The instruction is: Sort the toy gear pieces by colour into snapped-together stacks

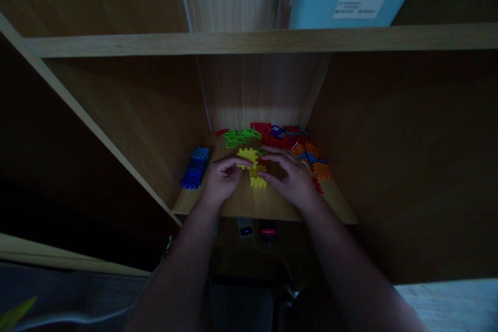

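My left hand (224,179) pinches a yellow interlocking puzzle tile (248,155) with notched edges, just above the shelf board. Below and a little right of it lie more yellow tiles (258,179), which look partly overlapped by the held one; whether they are joined I cannot tell. My right hand (288,174) is on the other side, its thumb and fingers apart, with the thumb tip close to or touching the lower yellow tiles. A small green piece (262,151) shows near the right fingertips.
Blue tiles (195,167) are stacked at the shelf's left. Bright green tiles (241,137) and red tiles (282,141) lie along the back, orange tiles (322,170) at the right. A light-blue box (311,0) stands on the upper shelf (241,41). Two small devices (246,229) sit below.
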`<state>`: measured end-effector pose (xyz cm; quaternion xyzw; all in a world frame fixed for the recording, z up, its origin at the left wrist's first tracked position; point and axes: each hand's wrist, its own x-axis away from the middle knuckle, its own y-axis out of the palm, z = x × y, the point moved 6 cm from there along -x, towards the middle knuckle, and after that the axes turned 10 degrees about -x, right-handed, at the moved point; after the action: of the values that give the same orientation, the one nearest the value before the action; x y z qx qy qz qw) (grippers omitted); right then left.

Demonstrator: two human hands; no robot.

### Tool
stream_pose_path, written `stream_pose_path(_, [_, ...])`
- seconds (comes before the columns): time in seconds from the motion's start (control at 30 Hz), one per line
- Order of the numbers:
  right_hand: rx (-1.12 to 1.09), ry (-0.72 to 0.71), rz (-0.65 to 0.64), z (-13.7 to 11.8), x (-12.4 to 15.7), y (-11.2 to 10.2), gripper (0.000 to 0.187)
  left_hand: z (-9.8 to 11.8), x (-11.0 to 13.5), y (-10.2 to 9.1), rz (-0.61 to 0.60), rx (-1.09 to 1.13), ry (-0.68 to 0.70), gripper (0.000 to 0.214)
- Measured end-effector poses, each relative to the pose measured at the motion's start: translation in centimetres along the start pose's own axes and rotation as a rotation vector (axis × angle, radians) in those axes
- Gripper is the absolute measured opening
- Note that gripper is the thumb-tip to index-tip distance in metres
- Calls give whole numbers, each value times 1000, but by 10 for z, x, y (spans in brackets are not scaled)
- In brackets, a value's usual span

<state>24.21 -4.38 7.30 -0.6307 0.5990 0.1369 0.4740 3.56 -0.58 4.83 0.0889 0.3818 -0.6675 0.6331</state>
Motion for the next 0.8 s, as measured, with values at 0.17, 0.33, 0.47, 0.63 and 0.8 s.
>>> stream_pose_path(0.17, [-58,-11,-7,-1,-1,1,28,5,0,6,-76,33,26,26])
stream_pose_path(0.33, [-98,17,3,-1,-1,1,26,3,1,11,-131,51,5,22])
stream_pose_path(0.47, [-113,30,26,6,2,-2,23,2,0,11,-130,126,-1,30])
stream_pose_path(0.63, [-143,165,65,34,9,-13,25,-10,-5,-1,-33,192,-53,45])
stream_pose_path(0.8, [-154,245,-25,49,14,-13,27,-20,-3,11,-255,160,-88,82])
